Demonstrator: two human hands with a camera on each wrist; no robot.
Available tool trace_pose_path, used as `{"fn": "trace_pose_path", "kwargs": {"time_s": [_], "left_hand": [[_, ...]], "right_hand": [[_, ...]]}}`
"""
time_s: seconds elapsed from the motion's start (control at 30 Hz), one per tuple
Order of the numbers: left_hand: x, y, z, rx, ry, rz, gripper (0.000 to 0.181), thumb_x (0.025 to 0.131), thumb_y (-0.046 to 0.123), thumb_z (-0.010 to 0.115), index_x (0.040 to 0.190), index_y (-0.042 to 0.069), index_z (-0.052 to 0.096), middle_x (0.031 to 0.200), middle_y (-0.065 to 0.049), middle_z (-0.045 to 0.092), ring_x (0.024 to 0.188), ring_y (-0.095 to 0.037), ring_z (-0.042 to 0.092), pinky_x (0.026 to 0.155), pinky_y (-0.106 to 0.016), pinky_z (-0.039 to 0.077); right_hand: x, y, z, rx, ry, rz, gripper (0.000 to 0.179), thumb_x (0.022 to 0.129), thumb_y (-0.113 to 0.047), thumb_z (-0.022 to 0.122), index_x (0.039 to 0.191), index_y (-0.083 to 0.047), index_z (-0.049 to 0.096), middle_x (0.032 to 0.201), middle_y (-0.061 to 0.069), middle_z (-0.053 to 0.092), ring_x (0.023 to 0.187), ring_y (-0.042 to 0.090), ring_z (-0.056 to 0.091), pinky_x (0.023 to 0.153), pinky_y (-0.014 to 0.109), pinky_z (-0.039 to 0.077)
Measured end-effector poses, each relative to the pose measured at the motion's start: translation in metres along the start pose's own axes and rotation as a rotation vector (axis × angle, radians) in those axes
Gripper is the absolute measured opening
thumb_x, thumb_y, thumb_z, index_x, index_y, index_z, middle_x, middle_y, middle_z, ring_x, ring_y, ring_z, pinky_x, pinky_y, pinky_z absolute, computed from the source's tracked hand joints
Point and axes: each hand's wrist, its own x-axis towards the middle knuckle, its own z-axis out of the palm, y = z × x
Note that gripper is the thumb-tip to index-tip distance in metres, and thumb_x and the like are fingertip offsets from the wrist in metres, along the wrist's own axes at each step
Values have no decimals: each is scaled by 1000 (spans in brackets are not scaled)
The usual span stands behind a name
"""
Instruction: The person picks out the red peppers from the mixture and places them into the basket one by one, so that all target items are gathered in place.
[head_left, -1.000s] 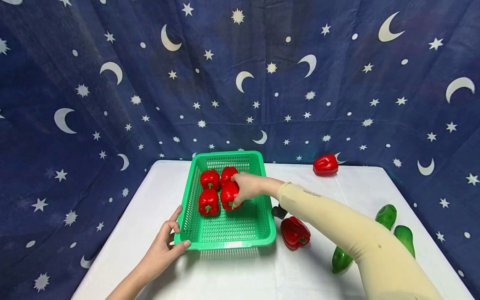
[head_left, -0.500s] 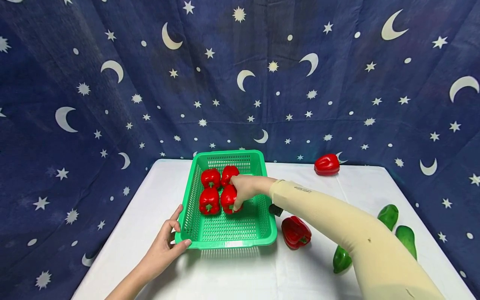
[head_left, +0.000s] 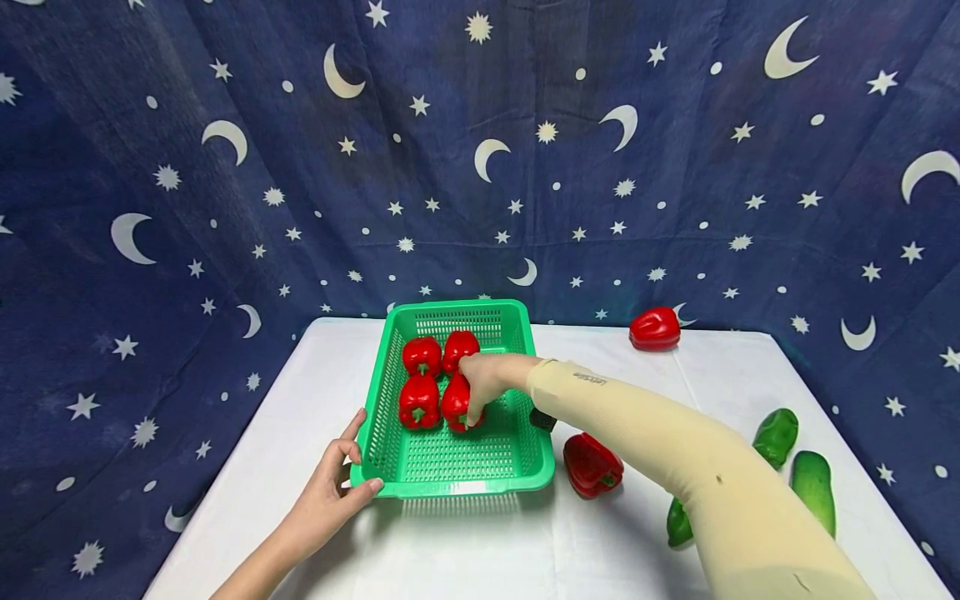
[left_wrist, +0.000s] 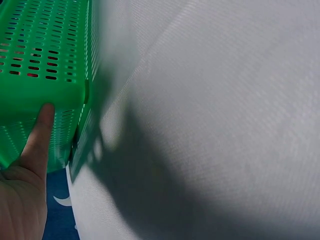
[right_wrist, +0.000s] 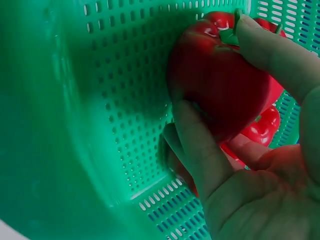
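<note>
basket (head_left: 420, 492): smooth plastic | red peppers (head_left: 418, 402): glossy, smooth | tablecloth (head_left: 450, 550): matt woven cloth | backdrop (head_left: 435, 167): matt cloth

I count six glossy, blocky red bell peppers (head_left: 419, 402): four inside one rectangular, perforated green plastic basket (head_left: 510, 485), two on one white-cloth-covered desk (head_left: 465, 550). From here, I also count three oblong green vegetables (head_left: 812, 492).

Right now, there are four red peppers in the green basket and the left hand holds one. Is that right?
Not quite: the head view shows the right hand holding one red pepper; the left hand holds a corner of the green basket. Four inside is correct.
</note>
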Motion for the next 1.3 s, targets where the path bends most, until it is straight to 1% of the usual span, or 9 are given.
{"fn": "trace_pose_path", "kwargs": {"time_s": [0.2, 0.37, 0.47, 0.53, 0.63, 0.83, 0.97, 1.07, 1.3], "left_hand": [[0, 0, 0, 1, 2, -5, 37, 95, -1, 68, 106, 7, 34, 171, -4, 12, 121, -52, 52, 78, -35, 54], [0, 0, 0, 2, 1, -4, 37, 96, -1, 68, 106, 7, 34, 171, -3, 12, 122, -51, 52, 78, -35, 54], [0, 0, 0, 3, 0, -6, 37, 96, 0, 68, 106, 7, 34, 171, -3, 12, 121, -50, 52, 78, -35, 54], [0, 0, -1, 5, 1, -7, 37, 96, 0, 68, 106, 7, 34, 171, -3, 12, 121, -50, 52, 77, -35, 53], [0, 0, -1, 8, 2, -10, 37, 96, 0, 68, 106, 8, 34, 171, -2, 13, 121, -50, 53, 77, -35, 53], [0, -1, -1, 8, 2, -6, 37, 96, 0, 68, 106, 7, 34, 171, -2, 13, 123, -52, 50, 77, -36, 53], [0, -2, -1, 7, 2, -7, 37, 96, 1, 68, 106, 7, 34, 171, -2, 12, 123, -52, 50, 78, -36, 53], [0, -2, -1, 8, 3, -10, 37, 96, 1, 69, 106, 8, 34, 171, -2, 12, 121, -51, 53, 79, -36, 54], [0, -2, -1, 4, -1, -11, 37, 96, 0, 68, 106, 8, 33, 171, -2, 12, 122, -52, 52, 78, -36, 53]], "right_hand": [[2, -1, 2, 0, -20, 6, 51, 77, -25, 91, 107, -10, 53, 101, 2, 58, 89, 17, 55, 73, 28, 49], [2, 0, 2, 87, -43, 33, 50, 78, -19, 90, 108, -9, 51, 101, 4, 58, 84, 18, 58, 70, 28, 53], [2, 0, 2, 130, -51, 45, 50, 79, -16, 90, 108, -8, 51, 101, 5, 58, 85, 17, 58, 70, 29, 55], [2, 0, 2, 135, -58, 49, 48, 79, -16, 89, 107, -8, 51, 100, 5, 59, 85, 17, 58, 71, 29, 56], [2, -2, 1, 134, -67, 56, 47, 79, -16, 89, 105, -8, 51, 99, 5, 59, 84, 18, 60, 73, 31, 57], [3, -5, 0, 177, -83, 79, 47, 80, -14, 88, 105, -8, 49, 100, 6, 58, 88, 20, 61, 83, 37, 57], [5, -5, 0, 179, -82, 88, 48, 80, -14, 88, 106, -8, 49, 101, 6, 58, 89, 19, 60, 83, 37, 57], [7, -4, 2, 168, -73, 102, 50, 79, -15, 90, 109, -7, 50, 102, 5, 58, 90, 18, 60, 82, 37, 58], [11, -2, 5, 162, -62, 153, 64, 78, -18, 90, 122, -4, 46, 105, 6, 55, 96, 19, 58, 83, 39, 58]]}}
